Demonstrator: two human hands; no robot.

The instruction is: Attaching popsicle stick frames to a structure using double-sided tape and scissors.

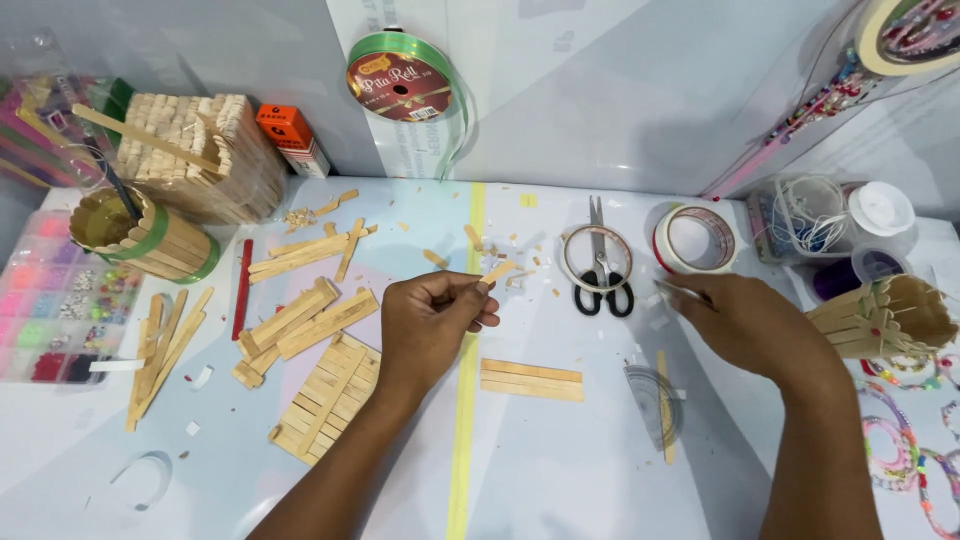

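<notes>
Pinching short wooden stick piece (497, 272) between left hand (432, 318) thumb and fingertips, held just above table (560, 470), near yellow tape line (465, 400). Right hand (742, 322) curled over table beside tape roll (695, 238), fingers mostly closed, thin pale bit at tips, can't tell what. Scissors (600, 270) between hands. Glued stick panel (531, 379) flat below left hand.

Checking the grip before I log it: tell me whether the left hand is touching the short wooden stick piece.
Touching. The head view shows the left hand pinching the short wooden stick piece between thumb and fingertips, its free end lifted clear above the table.
</notes>
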